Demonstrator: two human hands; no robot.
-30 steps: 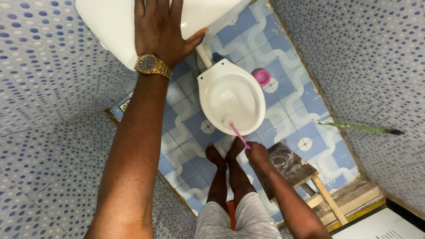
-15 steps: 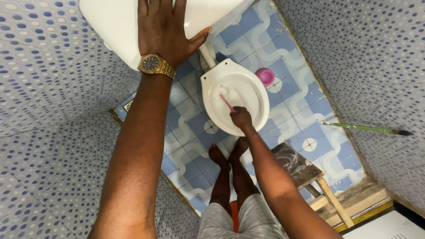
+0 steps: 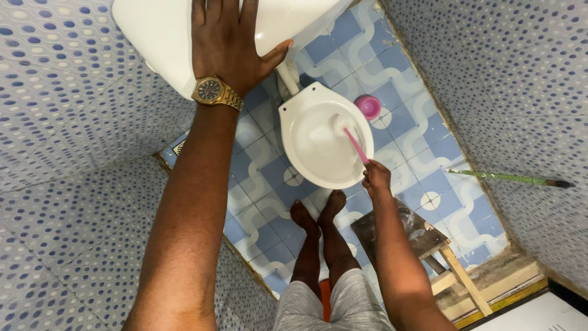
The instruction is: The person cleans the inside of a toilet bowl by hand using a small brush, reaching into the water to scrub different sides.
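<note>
— Why is the left hand (image 3: 229, 43) spread flat at the top of the frame?

— It looks like a brace. The palm is open, gripping nothing, pressed on the white cistern (image 3: 159, 37) so the body can lean over the bowl. The gold watch (image 3: 211, 91) sits just below it on the wrist.

— And the right hand (image 3: 375, 178)?

— Clenched round the low end of the pink toilet brush (image 3: 355, 144), just right of centre. The handle slants up and left, so the pale head lies inside the toilet bowl (image 3: 318, 147), against its upper right wall.

— What's about it?

— A small pink cup (image 3: 368, 105) on the blue patterned floor (image 3: 422, 147), just beside the bowl's rim. A wooden stool (image 3: 422, 236) stands lower right, near the bare feet (image 3: 318, 214). A green stick (image 3: 508, 178) leans along the right wall.
</note>
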